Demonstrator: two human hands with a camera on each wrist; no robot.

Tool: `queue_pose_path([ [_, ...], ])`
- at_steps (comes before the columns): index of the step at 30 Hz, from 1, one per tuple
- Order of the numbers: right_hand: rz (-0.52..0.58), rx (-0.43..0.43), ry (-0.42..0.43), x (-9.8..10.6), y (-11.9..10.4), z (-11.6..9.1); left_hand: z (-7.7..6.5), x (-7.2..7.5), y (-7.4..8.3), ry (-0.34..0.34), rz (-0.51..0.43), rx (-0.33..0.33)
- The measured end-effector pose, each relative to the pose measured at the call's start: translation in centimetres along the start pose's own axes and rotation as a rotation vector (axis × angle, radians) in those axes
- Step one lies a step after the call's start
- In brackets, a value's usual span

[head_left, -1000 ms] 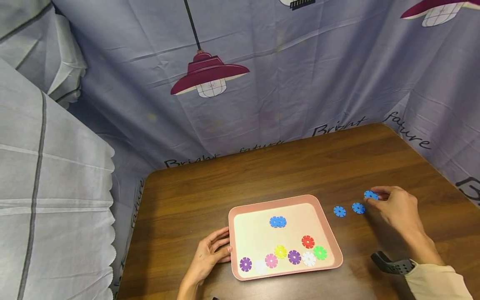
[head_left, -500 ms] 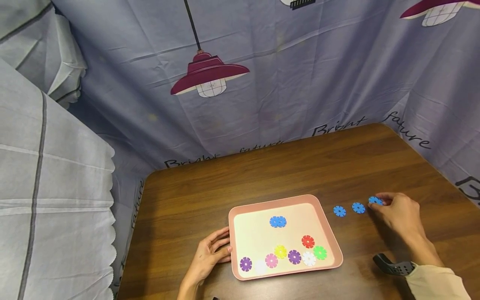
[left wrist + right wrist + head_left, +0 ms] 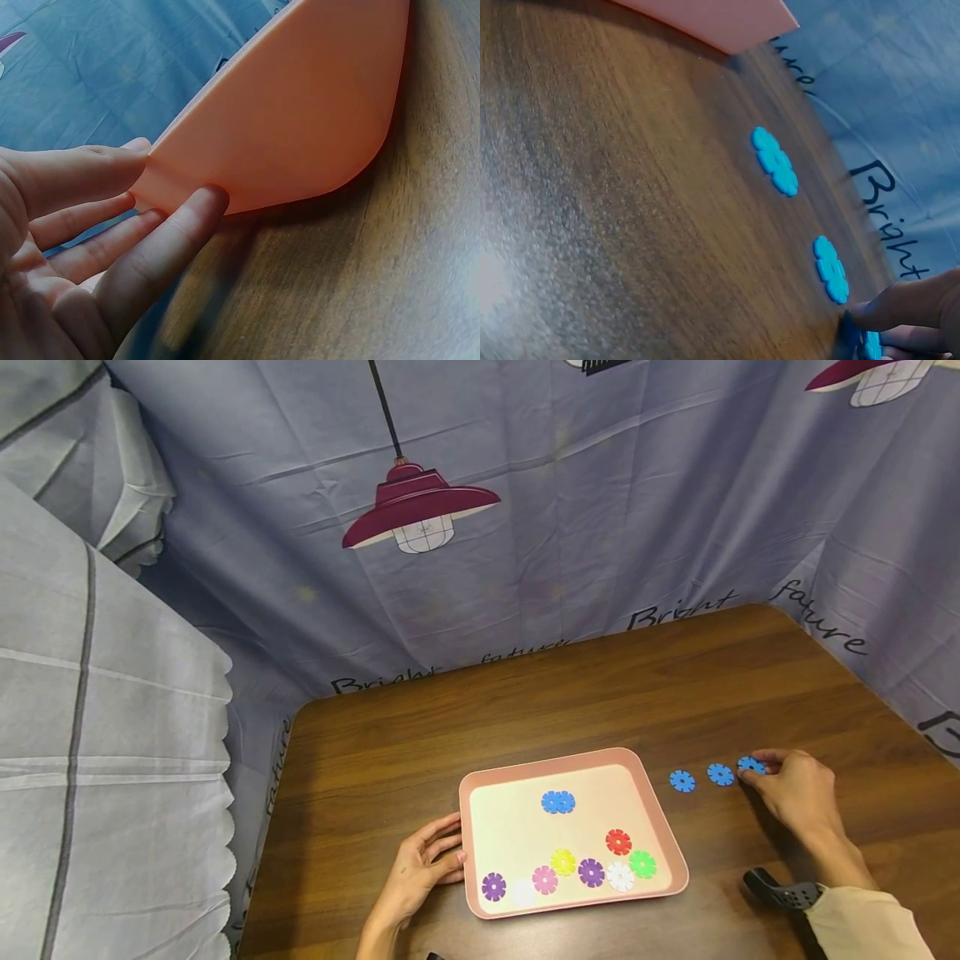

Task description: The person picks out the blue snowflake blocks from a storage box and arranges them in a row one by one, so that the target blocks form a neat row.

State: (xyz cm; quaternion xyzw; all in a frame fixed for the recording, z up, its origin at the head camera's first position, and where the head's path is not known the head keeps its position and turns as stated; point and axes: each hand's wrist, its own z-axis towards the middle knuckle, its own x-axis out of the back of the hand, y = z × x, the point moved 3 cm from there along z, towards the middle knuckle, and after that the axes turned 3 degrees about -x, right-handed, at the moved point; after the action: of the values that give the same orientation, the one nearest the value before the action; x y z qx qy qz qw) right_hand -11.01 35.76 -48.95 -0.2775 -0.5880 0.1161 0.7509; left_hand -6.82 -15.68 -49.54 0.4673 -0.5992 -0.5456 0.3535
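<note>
My right hand (image 3: 802, 789) pinches a blue snowflake disc (image 3: 751, 765) between thumb and fingers, low at the table on the right. Two more blue discs lie to its left, a middle one (image 3: 720, 774) and one nearer the tray (image 3: 682, 781), in a rough row. In the right wrist view, the pinched disc (image 3: 871, 345) is partly hidden by the fingers. My left hand (image 3: 422, 868) touches the left side of a pink tray (image 3: 555, 766). The left wrist view has its extended thumb and fingers against the tray's outer wall (image 3: 300, 112).
Inside the tray, two blue discs (image 3: 558, 802) overlap near the back. Purple, pink, yellow, white, red and green discs lie along its front; glare whitens one spot there. A patterned curtain (image 3: 525, 568) hangs behind the wooden table (image 3: 420, 743), and a pale cloth (image 3: 150, 735) hangs at left.
My right hand has moved the pinched blue disc slightly rightward and toward me, then settled beside the middle disc. The left hand stays at the tray. The head view has shifted very slightly.
</note>
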Motion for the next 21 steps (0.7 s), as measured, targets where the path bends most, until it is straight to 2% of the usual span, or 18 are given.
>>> queue_pose_path([
  [11, -0.009, 0.011, 0.013, -0.13, -0.15, 0.14, 0.05, 0.04, -0.03, 0.007, 0.003, 0.007],
  [21, -0.033, 0.008, -0.010, 0.06, -0.53, 0.13, 0.01, 0.08, -0.18, 0.018, 0.006, 0.016],
])
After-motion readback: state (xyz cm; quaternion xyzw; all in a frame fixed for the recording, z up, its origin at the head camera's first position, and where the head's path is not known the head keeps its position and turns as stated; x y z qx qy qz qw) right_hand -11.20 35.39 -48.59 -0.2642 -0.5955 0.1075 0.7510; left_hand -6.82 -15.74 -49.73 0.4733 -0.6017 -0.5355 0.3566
